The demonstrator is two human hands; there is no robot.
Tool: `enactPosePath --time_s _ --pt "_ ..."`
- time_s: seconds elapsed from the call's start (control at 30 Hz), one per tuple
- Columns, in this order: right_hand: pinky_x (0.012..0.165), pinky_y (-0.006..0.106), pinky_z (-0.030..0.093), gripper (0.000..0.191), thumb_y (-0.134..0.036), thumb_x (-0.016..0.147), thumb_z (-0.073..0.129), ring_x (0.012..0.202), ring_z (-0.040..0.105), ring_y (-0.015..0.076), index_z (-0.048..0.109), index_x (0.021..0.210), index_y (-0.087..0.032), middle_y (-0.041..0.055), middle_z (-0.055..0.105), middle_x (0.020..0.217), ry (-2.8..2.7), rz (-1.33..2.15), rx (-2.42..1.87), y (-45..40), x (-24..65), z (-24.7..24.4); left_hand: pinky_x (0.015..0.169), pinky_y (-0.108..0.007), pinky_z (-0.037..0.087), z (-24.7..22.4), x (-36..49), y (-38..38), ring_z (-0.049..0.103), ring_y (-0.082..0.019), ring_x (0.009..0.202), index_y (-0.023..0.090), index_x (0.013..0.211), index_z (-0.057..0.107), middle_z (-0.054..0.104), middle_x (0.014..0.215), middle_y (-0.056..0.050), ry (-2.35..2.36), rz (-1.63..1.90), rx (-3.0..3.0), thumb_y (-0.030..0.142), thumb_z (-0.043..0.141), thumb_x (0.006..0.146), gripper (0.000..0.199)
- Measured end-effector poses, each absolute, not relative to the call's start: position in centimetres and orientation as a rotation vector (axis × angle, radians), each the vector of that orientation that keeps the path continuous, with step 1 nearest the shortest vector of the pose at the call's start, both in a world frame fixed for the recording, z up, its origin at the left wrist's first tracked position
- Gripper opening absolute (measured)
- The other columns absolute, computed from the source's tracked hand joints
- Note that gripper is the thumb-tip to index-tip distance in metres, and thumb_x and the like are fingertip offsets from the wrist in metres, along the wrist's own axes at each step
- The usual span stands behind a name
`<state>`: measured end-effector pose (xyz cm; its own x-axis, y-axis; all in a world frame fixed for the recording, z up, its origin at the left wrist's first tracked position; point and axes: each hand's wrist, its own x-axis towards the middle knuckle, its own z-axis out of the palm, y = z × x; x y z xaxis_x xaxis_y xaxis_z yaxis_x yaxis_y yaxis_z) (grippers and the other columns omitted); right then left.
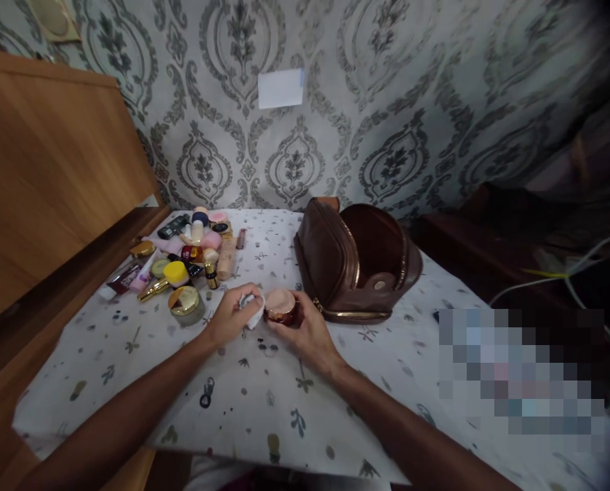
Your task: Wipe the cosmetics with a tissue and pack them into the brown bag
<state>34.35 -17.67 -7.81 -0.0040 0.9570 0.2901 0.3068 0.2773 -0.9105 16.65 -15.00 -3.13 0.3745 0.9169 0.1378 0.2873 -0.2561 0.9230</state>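
Observation:
In the middle of the table, my right hand (310, 334) is closed round a small reddish-brown cosmetic jar (281, 307) with a pinkish top. My left hand (232, 315) pinches a crumpled white wipe (254, 312) just left of the jar. Whether the wipe touches the jar I cannot tell. Right behind my right hand stands a brown leather bag (330, 256), its zipped flap open and its dark inside showing. To the left of my left hand is a round jar with a shiny gold lid (183, 301).
Several cosmetics lie grouped at the back left, among them a yellow-lidded jar (176, 273) and a peach tube (226, 259). A wooden cabinet (64, 164) borders the table's left side. Pale cables (545, 276) hang at the right, by a blurred-out patch. Patterned wallpaper (295, 157) rises behind.

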Motion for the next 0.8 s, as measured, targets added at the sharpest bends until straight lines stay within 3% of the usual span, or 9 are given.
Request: enactPosePath --time_s 0.2,0.4,0.6,0.8 --pt "0.085 0.039 0.051 0.040 -0.032 0.071 0.072 0.094 0.065 0.0241 0.059 0.108 -0.020 0.0069 0.069 0.104 -1.636 0.763 -1.288 -17.8 34.8 -7.0 0.055 -0.024 0.034 -3.5 16.8 -15.8 0.045 -0.012 0.060 0.017 0.073 0.057 0.052 0.065 0.001 0.875 0.844 2.060 0.039 0.052 0.087 0.027" --pt "0.096 0.046 0.048 0.061 -0.028 0.069 0.071 0.109 0.062 0.0284 0.051 0.127 -0.021 0.0103 0.065 0.119 -1.681 0.679 -1.293 -17.7 34.7 -8.1 0.058 -0.024 0.037 -3.6 16.7 -15.6 0.045 -0.013 0.061 0.017 0.071 0.057 0.051 0.063 0.002 0.883 0.902 2.002 0.041 0.052 0.086 0.029" --pt "0.090 0.039 0.051 0.050 -0.022 0.066 0.074 0.097 0.065 0.0235 0.057 0.113 -0.023 0.0049 0.068 0.106 -1.629 0.685 -1.258 -18.3 34.4 -7.1 0.053 -0.023 0.032 -3.4 16.5 -15.2 0.042 -0.013 0.056 0.019 0.064 0.049 0.043 0.057 0.004 1.096 0.994 1.924 0.043 0.050 0.085 0.031" --pt "0.085 0.034 0.052 0.051 -0.029 0.065 0.080 0.091 0.065 0.0209 0.057 0.109 -0.022 0.0026 0.069 0.099 -1.562 0.772 -1.161 -20.9 36.0 -2.8 0.057 -0.024 0.037 -4.5 16.4 -14.7 0.051 -0.017 0.065 0.020 0.073 0.056 0.057 0.068 0.000 1.149 1.041 1.900 0.041 0.051 0.084 0.024"
